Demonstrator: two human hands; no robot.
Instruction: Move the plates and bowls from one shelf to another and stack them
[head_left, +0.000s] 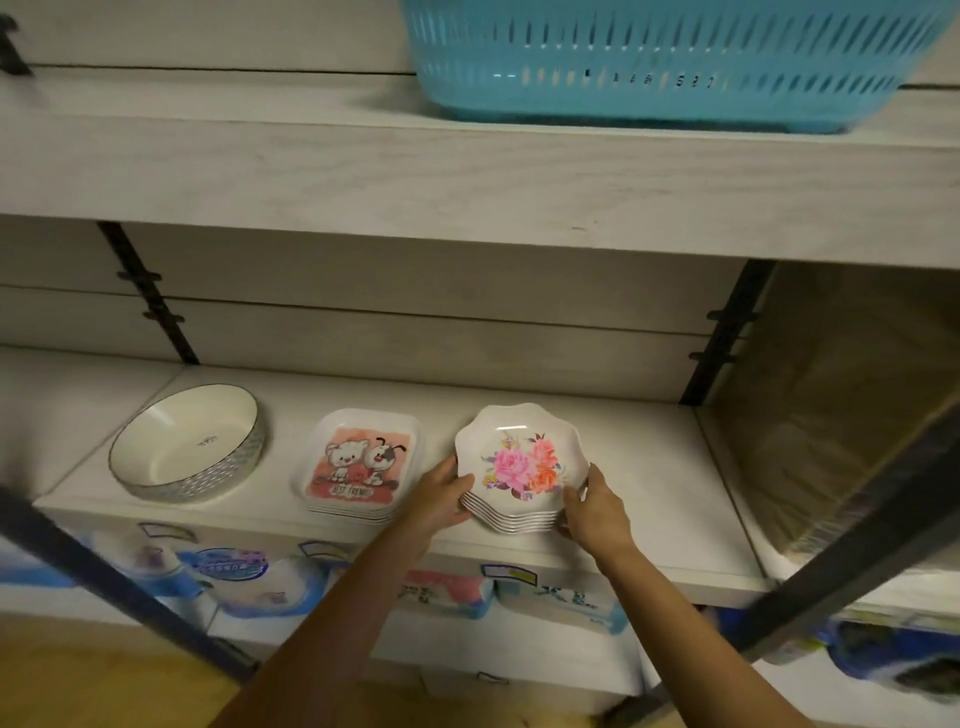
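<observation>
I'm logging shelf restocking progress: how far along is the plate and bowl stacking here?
Looks done: a stack of square cartoon-print plates sits on the pale wooden shelf, beside a round white bowl with a patterned grey wall. In hand: the left hand and right hand grip the stack of scalloped floral plates at its sides. Whether more dishes remain isn't visible.

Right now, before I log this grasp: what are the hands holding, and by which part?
Both hands hold the stack of floral plates by its opposite side edges: left hand on the left rim, right hand on the right.
</observation>
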